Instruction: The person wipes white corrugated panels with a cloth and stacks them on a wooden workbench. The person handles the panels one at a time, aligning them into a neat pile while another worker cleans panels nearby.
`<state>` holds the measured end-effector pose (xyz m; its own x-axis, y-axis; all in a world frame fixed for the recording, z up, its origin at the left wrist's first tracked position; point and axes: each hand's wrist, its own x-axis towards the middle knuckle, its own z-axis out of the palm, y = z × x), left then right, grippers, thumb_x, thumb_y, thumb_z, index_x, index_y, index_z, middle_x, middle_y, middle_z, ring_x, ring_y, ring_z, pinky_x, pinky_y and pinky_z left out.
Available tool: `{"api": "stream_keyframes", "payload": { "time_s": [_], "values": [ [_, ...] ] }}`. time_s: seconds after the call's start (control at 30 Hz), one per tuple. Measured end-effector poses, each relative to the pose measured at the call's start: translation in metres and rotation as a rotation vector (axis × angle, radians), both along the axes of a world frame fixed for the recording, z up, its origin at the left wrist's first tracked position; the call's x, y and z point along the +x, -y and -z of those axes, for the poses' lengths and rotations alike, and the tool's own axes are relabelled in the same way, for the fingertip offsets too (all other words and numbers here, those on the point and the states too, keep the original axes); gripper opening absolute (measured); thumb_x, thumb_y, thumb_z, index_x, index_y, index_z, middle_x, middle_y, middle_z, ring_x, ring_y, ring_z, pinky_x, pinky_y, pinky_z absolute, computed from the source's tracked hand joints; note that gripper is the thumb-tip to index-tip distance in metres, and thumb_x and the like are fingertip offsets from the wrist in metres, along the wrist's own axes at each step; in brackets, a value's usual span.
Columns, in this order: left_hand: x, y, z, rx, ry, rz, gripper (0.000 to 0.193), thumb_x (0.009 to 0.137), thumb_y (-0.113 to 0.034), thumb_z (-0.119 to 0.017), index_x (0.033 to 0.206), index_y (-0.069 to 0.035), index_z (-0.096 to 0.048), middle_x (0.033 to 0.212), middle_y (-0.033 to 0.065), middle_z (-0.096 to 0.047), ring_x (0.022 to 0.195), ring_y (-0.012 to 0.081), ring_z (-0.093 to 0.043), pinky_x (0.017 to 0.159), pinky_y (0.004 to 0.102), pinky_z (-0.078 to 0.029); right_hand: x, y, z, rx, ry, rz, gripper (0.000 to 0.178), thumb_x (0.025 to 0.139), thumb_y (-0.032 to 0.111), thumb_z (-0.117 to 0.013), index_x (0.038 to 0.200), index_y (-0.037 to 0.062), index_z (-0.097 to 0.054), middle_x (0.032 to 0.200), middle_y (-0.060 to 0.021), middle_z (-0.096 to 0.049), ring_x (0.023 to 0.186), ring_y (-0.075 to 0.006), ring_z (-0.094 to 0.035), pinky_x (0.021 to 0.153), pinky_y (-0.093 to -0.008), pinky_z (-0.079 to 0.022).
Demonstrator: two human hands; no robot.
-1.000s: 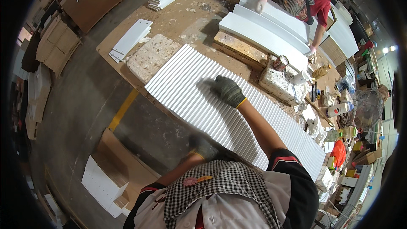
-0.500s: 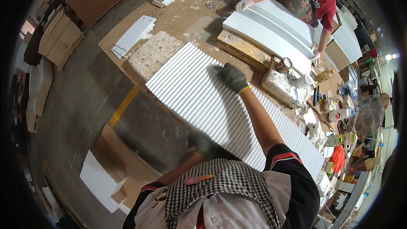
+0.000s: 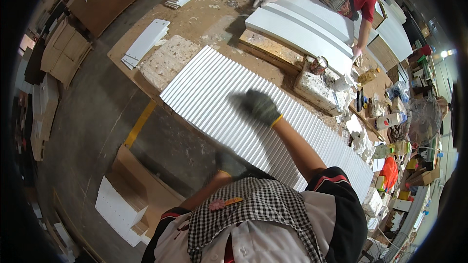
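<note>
A long row of narrow white strips (image 3: pixel 214 95) lies side by side on the table, forming a ribbed surface that runs from the far left toward my near right. My right hand (image 3: pixel 263 107), in a dark grey glove with a yellow cuff, is over the middle of these strips. Its fingertips are smeared by motion, and whether it holds anything cannot be made out. My left hand (image 3: pixel 228 164), gloved too, is low by the table's near edge, close to my apron. Shadow and blur hide its fingers.
Across the table a co-worker's gloved hands (image 3: pixel 266 0) rest on white curved boards (image 3: pixel 292 34). A stained block (image 3: pixel 319 90) carries a can (image 3: pixel 319 65) and a white cup (image 3: pixel 344 83). White boards (image 3: pixel 146 43) lie far left. An open carton (image 3: pixel 139 180) is on the floor.
My right hand has moved nearer to me and slightly left over the white strips. My left hand stays low by the table edge. The whole view has shifted slightly.
</note>
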<state>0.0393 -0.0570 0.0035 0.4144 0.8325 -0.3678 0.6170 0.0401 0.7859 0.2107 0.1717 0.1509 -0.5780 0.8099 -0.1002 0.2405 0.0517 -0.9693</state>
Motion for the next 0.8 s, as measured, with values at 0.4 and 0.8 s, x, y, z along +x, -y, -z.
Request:
{"api": "stream_keyframes", "payload": {
  "time_s": [0.4,0.8],
  "values": [
    [-0.001,0.012,0.048,-0.332,0.438,-0.28,0.038,0.109,-0.034,-0.04,0.122,-0.01,-0.066,0.114,0.0089,-0.066,0.105,0.0213,-0.062,0.091,0.0381,-0.051,-0.01,0.038,-0.051,0.714,0.542,-0.055,0.024,0.105,0.032,-0.06,0.11,0.011,-0.072,0.091,-0.0095,-0.073,0.077,-0.0164,-0.069,0.074,-0.0386,-0.061],
    [0.001,0.029,0.092,-0.638,0.769,-0.461,0.037,0.11,-0.03,-0.037,0.12,-0.01,-0.066,0.111,0.0086,-0.066,0.102,0.0207,-0.061,0.089,0.0367,-0.051,0.057,-0.056,-0.045,0.652,0.805,0.284,0.036,0.1,0.03,-0.062,0.134,0.0183,-0.068,0.104,-0.0206,-0.071,0.098,-0.0384,-0.071,0.083,-0.0492,-0.056]
  ]
}}
